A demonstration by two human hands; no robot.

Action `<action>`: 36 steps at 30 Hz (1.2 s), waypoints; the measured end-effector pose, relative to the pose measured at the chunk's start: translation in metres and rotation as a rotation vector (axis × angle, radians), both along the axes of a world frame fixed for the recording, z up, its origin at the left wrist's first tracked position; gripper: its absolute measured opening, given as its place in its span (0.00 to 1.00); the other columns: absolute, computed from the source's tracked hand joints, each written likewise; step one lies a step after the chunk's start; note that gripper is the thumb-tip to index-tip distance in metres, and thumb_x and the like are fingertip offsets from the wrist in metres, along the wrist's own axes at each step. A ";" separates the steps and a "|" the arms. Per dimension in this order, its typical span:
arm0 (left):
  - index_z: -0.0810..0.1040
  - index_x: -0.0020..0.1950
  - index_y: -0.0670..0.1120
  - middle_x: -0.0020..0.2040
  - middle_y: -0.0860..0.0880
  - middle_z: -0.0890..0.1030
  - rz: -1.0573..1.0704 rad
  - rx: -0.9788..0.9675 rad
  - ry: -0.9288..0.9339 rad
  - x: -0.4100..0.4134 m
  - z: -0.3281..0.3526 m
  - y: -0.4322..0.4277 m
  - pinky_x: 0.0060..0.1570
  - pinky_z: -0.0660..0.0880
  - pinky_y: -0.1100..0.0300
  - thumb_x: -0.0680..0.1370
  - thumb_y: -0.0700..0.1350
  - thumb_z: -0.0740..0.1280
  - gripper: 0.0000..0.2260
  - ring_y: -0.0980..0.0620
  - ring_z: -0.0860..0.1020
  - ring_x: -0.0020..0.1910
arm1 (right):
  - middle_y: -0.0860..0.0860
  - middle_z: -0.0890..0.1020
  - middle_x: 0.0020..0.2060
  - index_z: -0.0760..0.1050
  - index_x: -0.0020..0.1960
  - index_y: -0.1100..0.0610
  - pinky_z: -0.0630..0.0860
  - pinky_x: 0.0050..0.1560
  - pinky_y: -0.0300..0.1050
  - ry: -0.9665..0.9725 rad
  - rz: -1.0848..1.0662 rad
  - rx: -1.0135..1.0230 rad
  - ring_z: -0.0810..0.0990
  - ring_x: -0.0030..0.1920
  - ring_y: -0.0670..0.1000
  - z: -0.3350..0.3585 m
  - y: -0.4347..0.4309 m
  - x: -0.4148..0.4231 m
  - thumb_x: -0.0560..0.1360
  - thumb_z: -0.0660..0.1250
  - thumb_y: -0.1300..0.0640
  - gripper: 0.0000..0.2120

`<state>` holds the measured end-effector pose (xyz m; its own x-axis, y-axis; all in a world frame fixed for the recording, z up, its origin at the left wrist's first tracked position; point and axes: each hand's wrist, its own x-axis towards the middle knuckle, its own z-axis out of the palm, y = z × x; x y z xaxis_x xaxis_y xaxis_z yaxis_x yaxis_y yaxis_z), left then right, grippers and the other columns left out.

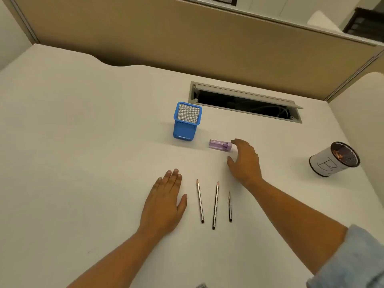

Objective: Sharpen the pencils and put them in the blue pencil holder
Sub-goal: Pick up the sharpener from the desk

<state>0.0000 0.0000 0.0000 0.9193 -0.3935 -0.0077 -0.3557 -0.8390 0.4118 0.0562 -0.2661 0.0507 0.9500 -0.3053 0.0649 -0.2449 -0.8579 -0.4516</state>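
Note:
Three pencils lie side by side on the white desk, tips pointing away from me: a left one [200, 201], a longer middle one [215, 205] and a short right one [230, 207]. Beyond them stands the empty blue mesh pencil holder [186, 121]. A purple translucent sharpener [220, 145] lies on its side to the holder's right. My right hand [245, 161] hovers open just right of the sharpener, fingertips close to its end. My left hand [166, 202] rests flat and open on the desk, left of the pencils.
A round mesh cup [332, 161] wrapped in white paper marked "B" stands at the far right. An open cable slot [245, 102] with wires inside is cut into the desk behind the holder. A beige partition [187, 38] closes off the back edge.

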 end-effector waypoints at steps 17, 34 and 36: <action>0.61 0.77 0.46 0.78 0.49 0.62 0.033 -0.180 -0.011 0.000 0.030 -0.010 0.75 0.57 0.54 0.79 0.51 0.67 0.29 0.51 0.59 0.77 | 0.47 0.83 0.41 0.79 0.48 0.52 0.75 0.33 0.29 -0.044 -0.027 0.393 0.82 0.36 0.42 0.029 0.012 -0.021 0.72 0.74 0.55 0.07; 0.67 0.63 0.62 0.48 0.63 0.78 -0.136 -0.544 0.269 -0.052 0.072 -0.066 0.44 0.76 0.68 0.76 0.71 0.51 0.22 0.60 0.78 0.44 | 0.44 0.87 0.42 0.84 0.51 0.48 0.82 0.43 0.38 0.010 0.044 0.768 0.86 0.43 0.48 0.074 0.039 -0.151 0.73 0.75 0.53 0.07; 0.67 0.63 0.63 0.47 0.66 0.76 -0.165 -0.536 0.251 -0.052 0.075 -0.061 0.42 0.73 0.73 0.76 0.70 0.51 0.20 0.64 0.77 0.44 | 0.43 0.87 0.42 0.83 0.50 0.48 0.82 0.42 0.38 0.016 0.057 0.714 0.86 0.43 0.47 0.078 0.040 -0.151 0.73 0.75 0.52 0.06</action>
<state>-0.0518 -0.0608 0.0753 0.8420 -0.5391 0.0225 -0.3006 -0.4340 0.8493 -0.0949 -0.2262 0.1282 0.9650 -0.2174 -0.1464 -0.2197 -0.3664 -0.9041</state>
